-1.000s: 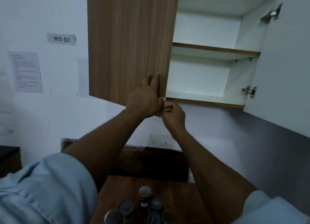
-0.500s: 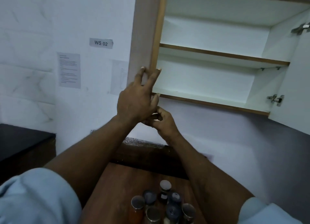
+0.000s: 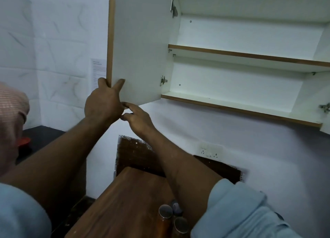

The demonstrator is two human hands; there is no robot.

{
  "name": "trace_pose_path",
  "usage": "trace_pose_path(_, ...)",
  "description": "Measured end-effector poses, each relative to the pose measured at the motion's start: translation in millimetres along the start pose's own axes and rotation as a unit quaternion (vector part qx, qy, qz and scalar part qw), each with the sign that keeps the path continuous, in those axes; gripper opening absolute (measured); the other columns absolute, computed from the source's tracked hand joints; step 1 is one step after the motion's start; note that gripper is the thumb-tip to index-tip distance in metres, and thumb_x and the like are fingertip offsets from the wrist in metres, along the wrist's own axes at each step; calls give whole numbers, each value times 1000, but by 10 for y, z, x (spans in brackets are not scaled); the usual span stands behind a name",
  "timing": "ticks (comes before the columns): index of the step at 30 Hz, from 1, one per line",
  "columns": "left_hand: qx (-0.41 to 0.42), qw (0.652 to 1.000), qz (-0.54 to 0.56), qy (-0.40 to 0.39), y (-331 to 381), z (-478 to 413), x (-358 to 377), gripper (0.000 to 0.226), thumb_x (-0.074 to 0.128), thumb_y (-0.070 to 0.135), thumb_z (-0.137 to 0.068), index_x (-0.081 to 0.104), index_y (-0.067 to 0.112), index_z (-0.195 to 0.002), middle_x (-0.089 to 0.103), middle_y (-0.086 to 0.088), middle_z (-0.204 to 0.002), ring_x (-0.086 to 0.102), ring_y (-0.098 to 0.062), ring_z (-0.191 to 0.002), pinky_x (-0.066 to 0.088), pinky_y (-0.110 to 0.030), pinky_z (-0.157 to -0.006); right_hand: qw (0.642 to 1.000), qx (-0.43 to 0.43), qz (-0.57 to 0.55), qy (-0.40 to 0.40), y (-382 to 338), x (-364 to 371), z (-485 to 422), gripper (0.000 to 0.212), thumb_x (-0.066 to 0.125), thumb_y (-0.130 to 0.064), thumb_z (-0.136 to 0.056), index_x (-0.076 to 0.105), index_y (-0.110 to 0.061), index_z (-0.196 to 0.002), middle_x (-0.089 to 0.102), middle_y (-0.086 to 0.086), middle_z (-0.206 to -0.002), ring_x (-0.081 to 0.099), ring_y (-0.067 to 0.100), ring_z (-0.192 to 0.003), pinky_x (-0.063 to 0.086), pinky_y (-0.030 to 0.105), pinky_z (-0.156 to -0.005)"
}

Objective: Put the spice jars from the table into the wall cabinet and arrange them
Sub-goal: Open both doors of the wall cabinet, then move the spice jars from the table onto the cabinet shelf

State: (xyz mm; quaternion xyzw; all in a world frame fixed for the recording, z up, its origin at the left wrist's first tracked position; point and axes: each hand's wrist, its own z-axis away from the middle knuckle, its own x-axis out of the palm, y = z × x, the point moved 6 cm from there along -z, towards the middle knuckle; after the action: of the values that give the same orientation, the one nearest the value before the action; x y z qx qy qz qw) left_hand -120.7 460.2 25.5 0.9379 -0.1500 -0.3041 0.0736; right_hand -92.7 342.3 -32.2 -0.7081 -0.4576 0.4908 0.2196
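Observation:
The wall cabinet [image 3: 239,104] hangs open above, white inside, with two bare shelves. Its left door [image 3: 139,46] is swung wide, white inner face toward me. My left hand [image 3: 103,102] grips the door's lower outer corner, thumb behind the edge and fingers on the inner face. My right hand [image 3: 137,118] sits just under the door's bottom edge with fingers loosely spread, holding nothing. Spice jars [image 3: 171,218] with metal lids stand on the wooden table [image 3: 121,202] at the bottom, partly hidden by my right sleeve.
The right cabinet door [image 3: 325,125] is open at the far right edge. A wall socket [image 3: 209,151] sits below the cabinet. A black counter [image 3: 41,137] with something red lies to the left. Another person's striped sleeve [image 3: 10,112] shows at the left.
The left door has swung from shut to wide open, drawn by my left hand. My right hand has unclenched. My view has shifted right, hiding more of the jars.

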Motion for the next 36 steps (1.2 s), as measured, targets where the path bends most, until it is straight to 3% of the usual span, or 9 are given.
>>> trace_pose_path(5,13,996,-81,21,-95,88,-19,81,83,17,-71,47,21,-144,24,-22,-155,33,-49,-133,49,-60,-90,999,22,12,-38,43,102,-102,59,54,-23,-92,45,-31,-150,46,-2,-155,45,22,-138,36,34,-111)
trace_pose_path(8,58,989,-113,81,54,104,-88,76,77,16,-70,47,15,-140,12,-22,-163,17,-50,-145,28,-66,-109,999,15,7,-37,84,-19,-113,57,53,-21,-92,48,-31,-148,51,-6,-151,47,19,-136,36,35,-113)
trace_pose_path(12,157,974,-131,96,428,80,-32,59,69,13,-73,55,10,-130,28,-23,-156,26,-47,-141,19,-61,-116,998,-16,58,8,221,-350,-25,47,55,-20,-95,54,-24,-142,59,-2,-142,56,20,-127,43,35,-106)
trace_pose_path(17,217,973,-78,-33,977,161,343,54,67,13,-79,58,12,-133,58,-15,-135,50,-36,-122,38,-47,-105,977,-27,193,81,521,-1019,279,47,65,-17,-89,58,-23,-134,66,-4,-129,62,17,-112,52,32,-92)
trace_pose_path(25,300,936,37,-179,2163,683,1076,54,64,28,-88,52,20,-141,60,-8,-132,58,-31,-115,50,-43,-86,942,73,296,143,1180,-2215,1158,39,68,-27,-87,62,-26,-125,69,-8,-114,64,11,-98,55,31,-86)
trace_pose_path(30,370,887,111,-255,3072,1364,1470,59,64,46,-87,52,21,-140,60,-8,-131,59,-30,-114,49,-43,-87,918,171,312,175,1758,-2825,2003,34,70,-31,-82,65,-29,-116,70,-14,-102,67,7,-89,57,31,-81)
trace_pose_path(36,440,815,149,-345,4029,2455,1983,49,57,37,-89,52,23,-136,61,-9,-122,59,-32,-108,49,-41,-83,887,298,292,196,2746,-3372,2961,24,74,-27,-82,66,-32,-105,72,-12,-97,68,9,-90,53,25,-78)
